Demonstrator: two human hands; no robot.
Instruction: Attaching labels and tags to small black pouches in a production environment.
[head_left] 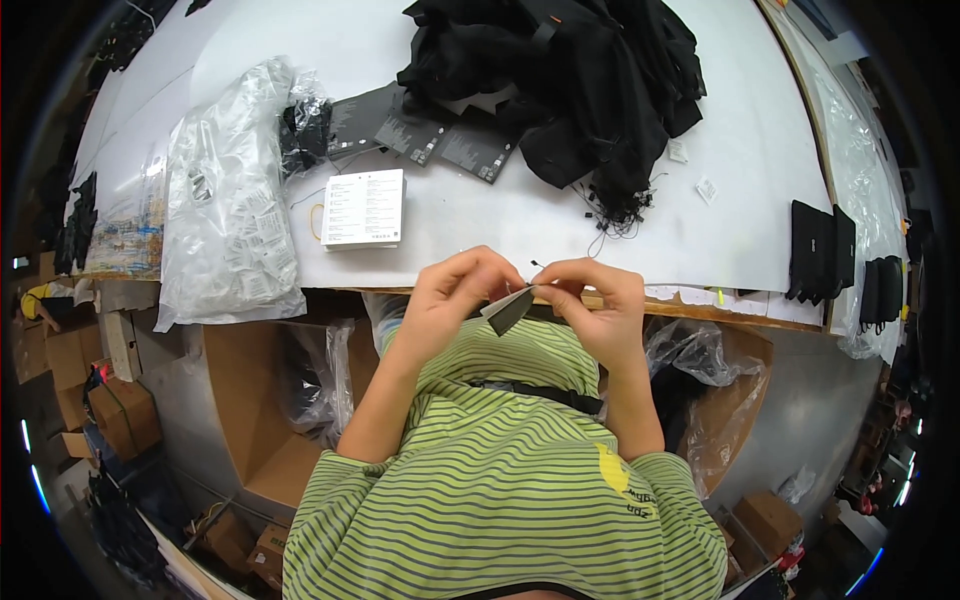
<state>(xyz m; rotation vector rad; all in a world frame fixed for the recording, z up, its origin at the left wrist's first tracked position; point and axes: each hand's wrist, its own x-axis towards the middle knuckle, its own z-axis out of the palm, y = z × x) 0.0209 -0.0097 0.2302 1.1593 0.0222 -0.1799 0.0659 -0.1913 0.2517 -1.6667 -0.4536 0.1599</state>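
Note:
Both my hands meet just off the near edge of the table, in front of my body. My left hand [447, 297] is closed with thumb and fingers pinching a small dark hang tag [509, 314] that has a pale side or layer. My right hand [602, 303] pinches at the tag's upper corner, where a short black string end [538, 263] sticks up. What exactly lies between the right fingertips is partly hidden. A stack of white printed cards [364, 207] sits beyond my left hand. Farther off to the right lies a tangle of black tag strings [620, 213].
Black garments [560, 80] are heaped at the far side of the table [740, 240]. Several black printed cards [478, 150] lie beside them. A clear plastic bag of small tags [230, 200] overhangs the left front edge. Cardboard boxes [255, 400] stand below.

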